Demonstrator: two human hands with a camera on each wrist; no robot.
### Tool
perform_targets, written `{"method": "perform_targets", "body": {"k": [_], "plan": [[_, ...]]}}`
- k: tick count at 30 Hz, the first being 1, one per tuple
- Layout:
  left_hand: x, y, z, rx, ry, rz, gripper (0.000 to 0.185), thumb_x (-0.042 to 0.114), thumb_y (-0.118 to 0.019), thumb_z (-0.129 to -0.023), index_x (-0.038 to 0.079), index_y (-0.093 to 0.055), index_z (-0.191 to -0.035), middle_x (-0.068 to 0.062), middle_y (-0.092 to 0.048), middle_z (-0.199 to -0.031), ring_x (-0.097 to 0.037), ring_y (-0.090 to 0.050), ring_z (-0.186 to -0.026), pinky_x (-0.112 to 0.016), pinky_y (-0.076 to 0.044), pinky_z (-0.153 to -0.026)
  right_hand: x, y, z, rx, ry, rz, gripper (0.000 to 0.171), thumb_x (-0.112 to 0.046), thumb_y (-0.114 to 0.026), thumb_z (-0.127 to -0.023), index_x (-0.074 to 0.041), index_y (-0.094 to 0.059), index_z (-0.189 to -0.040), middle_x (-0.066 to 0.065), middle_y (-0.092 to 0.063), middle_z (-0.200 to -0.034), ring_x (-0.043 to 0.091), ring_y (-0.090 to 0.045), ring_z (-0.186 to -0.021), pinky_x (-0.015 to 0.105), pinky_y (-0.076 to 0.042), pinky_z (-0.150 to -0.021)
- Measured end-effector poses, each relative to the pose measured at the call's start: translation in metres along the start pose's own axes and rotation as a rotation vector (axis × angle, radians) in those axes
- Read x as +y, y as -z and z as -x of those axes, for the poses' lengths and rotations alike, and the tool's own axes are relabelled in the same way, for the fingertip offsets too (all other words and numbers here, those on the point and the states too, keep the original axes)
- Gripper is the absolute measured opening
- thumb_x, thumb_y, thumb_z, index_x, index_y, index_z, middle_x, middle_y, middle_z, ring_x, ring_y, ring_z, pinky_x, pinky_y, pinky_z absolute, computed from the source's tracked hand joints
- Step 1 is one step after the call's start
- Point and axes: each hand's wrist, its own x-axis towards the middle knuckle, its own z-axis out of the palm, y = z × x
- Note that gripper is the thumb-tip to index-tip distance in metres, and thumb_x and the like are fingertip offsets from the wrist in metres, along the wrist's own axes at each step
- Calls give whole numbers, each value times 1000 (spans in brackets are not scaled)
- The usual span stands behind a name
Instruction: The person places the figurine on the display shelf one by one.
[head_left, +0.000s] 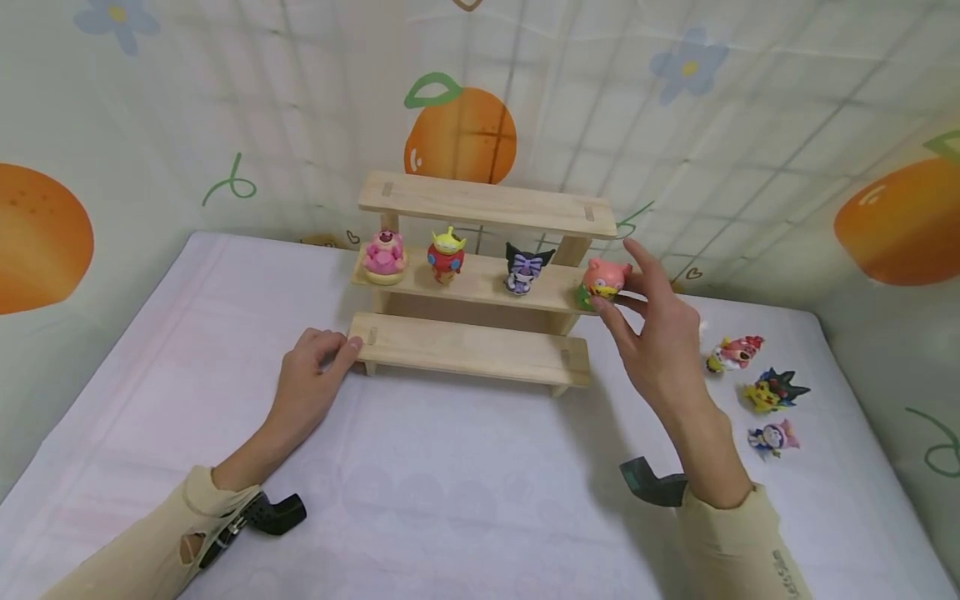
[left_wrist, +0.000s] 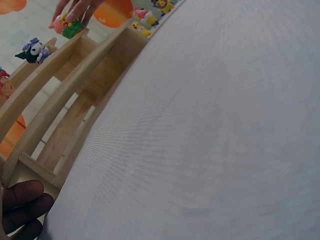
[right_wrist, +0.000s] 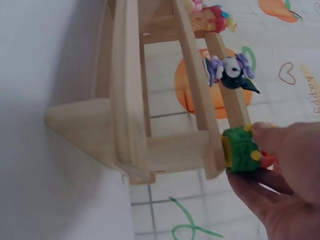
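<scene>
A three-tier wooden display stand (head_left: 472,346) stands on the table. My left hand (head_left: 311,379) grips the left end of its lowest tier, thumb on top; in the left wrist view the curled fingers (left_wrist: 27,207) show beside that end. At the right end of the middle tier, my right hand (head_left: 663,346) pinches a pink figurine (head_left: 606,277) between thumb and fingers. Its green base (right_wrist: 242,150) is right at the shelf board in the right wrist view. Left of it on the same tier are a black-and-purple figurine (head_left: 523,271), a green-headed alien figurine (head_left: 447,257) and a pink bear figurine (head_left: 385,254).
On the white-covered table (head_left: 450,492), right of my right forearm, lie a red-and-yellow figurine (head_left: 735,354), a yellow figurine with a dark spiky top (head_left: 775,392) and a small blue-and-pink figurine (head_left: 775,437). A patterned curtain (head_left: 315,117) hangs close behind the stand.
</scene>
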Motion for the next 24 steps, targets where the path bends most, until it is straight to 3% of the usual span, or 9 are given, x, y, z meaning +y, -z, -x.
{"method": "perform_targets", "body": {"k": [3, 10, 18, 24], "plan": [[1, 0, -1, 1, -11, -1, 34, 33, -61, -108, 9, -74, -89, -11, -66, -101, -21, -53, -96, -40, -41, -87, -1, -3, 1, 26, -2, -39, 68, -11, -73, -99, -15, -41, -159, 24, -65, -134, 38, -66, -123, 45, -53, -101], [1, 0, 0, -1, -14, -19, 35, 34, -59, -109, 10, -74, -88, -11, -66, -100, -20, -51, -94, -38, -40, -83, 1, -10, -1, 43, -7, -79, 64, -10, -72, -99, -17, -45, -157, 21, -67, -133, 33, -67, -123, 34, -53, -100], [1, 1, 0, 7, -2, -9, 34, 33, -60, -108, 8, -74, -89, -12, -66, -102, -21, -53, -96, -39, -41, -88, -1, -16, -5, 28, -31, -90, 60, -11, -73, -99, -18, -48, -154, 19, -67, -137, 33, -66, -126, 47, -55, -100], [1, -1, 1, 5, 2, -9, 34, 33, -61, -108, 8, -74, -88, -12, -66, -102, -21, -53, -97, -40, -41, -89, 3, -19, -6, 33, -30, -141, 59, -10, -72, -99, -15, -48, -152, 18, -65, -140, 32, -66, -127, 39, -52, -104]]}}
